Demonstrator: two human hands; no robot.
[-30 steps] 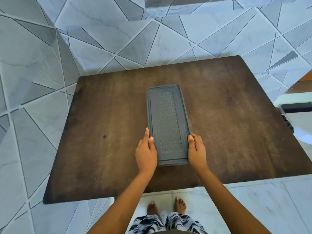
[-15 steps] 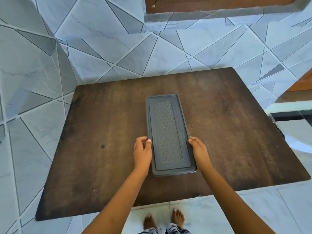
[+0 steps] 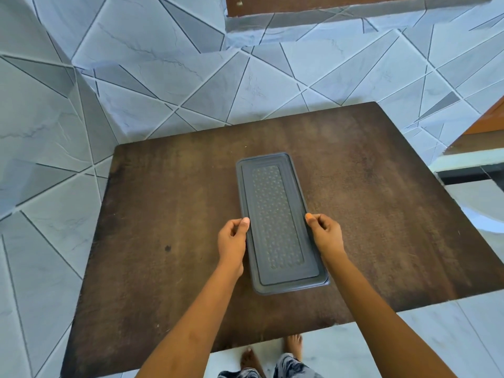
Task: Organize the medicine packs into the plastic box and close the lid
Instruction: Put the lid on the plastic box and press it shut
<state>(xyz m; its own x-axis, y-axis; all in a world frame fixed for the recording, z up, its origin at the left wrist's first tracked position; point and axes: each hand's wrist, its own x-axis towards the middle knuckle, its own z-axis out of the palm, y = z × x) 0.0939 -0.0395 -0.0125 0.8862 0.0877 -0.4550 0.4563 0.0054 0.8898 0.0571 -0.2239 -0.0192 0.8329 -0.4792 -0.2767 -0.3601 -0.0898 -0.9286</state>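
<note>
Lid [image 3: 278, 219] conceals the box contents; curled fingers [image 3: 234, 227] of both hands partly hidden; feet [image 3: 294, 343] cut by the table edge [image 3: 272, 338].

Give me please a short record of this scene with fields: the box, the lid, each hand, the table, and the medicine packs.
box: grey plastic box, long and narrow, lying lengthwise on the table
lid: textured lid on top, appears to sit flat
left hand: left hand at the box's left long edge, thumb on the lid rim
right hand: right hand at the right long edge, fingertips on the rim
table: dark brown wooden table; nothing else lies on it
medicine packs: none visible; the box's contents are hidden by the lid
</note>
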